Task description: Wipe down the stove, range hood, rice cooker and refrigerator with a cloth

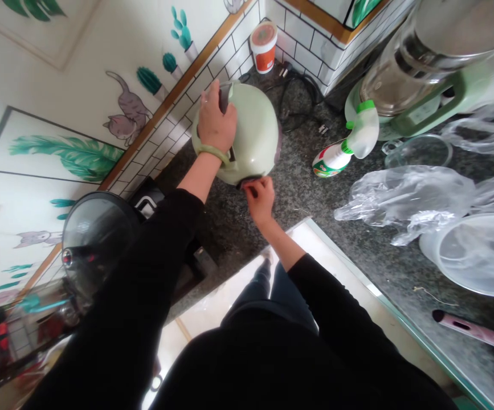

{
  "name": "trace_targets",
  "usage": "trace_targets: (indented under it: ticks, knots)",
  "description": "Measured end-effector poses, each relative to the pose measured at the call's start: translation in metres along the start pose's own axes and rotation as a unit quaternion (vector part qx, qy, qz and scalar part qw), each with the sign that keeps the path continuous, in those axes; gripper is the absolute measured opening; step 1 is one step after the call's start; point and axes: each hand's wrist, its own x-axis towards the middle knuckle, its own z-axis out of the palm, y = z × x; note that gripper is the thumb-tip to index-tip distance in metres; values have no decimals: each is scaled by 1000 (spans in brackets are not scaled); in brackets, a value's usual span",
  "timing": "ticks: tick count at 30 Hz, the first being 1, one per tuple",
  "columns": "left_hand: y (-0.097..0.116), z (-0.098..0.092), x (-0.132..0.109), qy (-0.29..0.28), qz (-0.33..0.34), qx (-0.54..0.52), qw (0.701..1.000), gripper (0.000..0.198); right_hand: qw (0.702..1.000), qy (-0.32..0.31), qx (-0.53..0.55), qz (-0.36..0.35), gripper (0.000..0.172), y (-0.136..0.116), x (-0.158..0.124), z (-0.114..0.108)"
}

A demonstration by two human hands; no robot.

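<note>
A rounded pale green appliance (256,128), which looks like a rice cooker, sits on the dark speckled counter (225,219) near the tiled corner. My left hand (217,121) lies over its left side, fingers curled at a dark part near the far edge; a pale green bangle (213,151) circles that wrist. At the near lower edge of the appliance, my right hand (260,199) is closed, fingertips pinched against a dark piece there. Whether a cloth or part of the appliance is between those fingertips, I cannot tell.
Behind stands an orange-and-white tub (264,48) beside black cords (300,94). To the right are a spray bottle (349,145), a green-handled appliance (435,105), plastic bags (409,193), a white bowl (477,273) and a pink-handled tool (477,333). A glass-lidded pan (97,239) is at left.
</note>
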Motion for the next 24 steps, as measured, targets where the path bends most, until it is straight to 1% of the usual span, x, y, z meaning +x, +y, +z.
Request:
trace_targets:
  ticks: [2,3,5,7,8,9,11,13,15,18,20,22,23,24]
  knots:
    - [1,-1,-1,-2,-1,-9,1000,69,1000,-21,-15,8,15,8,-7,-5]
    - [1,-1,-2,0,-2,-7,1000,70,1000,-16,-11,6,14,11,-8,-9]
    - [2,-2,-3,5,-4,4,1000,70,999,29,13,-4,14,15,-1,-21]
    - [4,-3,-5,8,-11,10,1000,68,994,101,40,-20,18,15,17,-34]
    - [5,-3,-5,8,-17,12,1000,68,990,128,47,-32,23,13,28,-39]
    - [6,-3,-6,8,-23,17,1000,68,988,141,48,-47,30,9,39,-41]
    - [8,-3,-5,9,-30,32,999,68,987,134,40,-76,46,1,55,-36]
    - [7,-3,-4,15,-24,35,999,65,990,110,34,-76,60,-8,56,-20]
    - [5,-3,-3,25,-17,26,999,63,994,98,40,-34,69,-11,43,1]
    - [1,-2,-2,30,-11,17,999,66,992,87,76,57,72,-3,19,27]
    - [0,-2,-3,40,0,19,999,66,979,91,130,130,73,7,11,34]
    - [1,-2,-4,55,6,26,998,64,958,99,184,197,73,14,11,36]
    - [1,-3,-5,59,8,29,998,63,948,104,203,220,73,15,13,35]
    - [1,-3,-5,58,9,31,998,63,943,108,215,229,73,14,14,34]
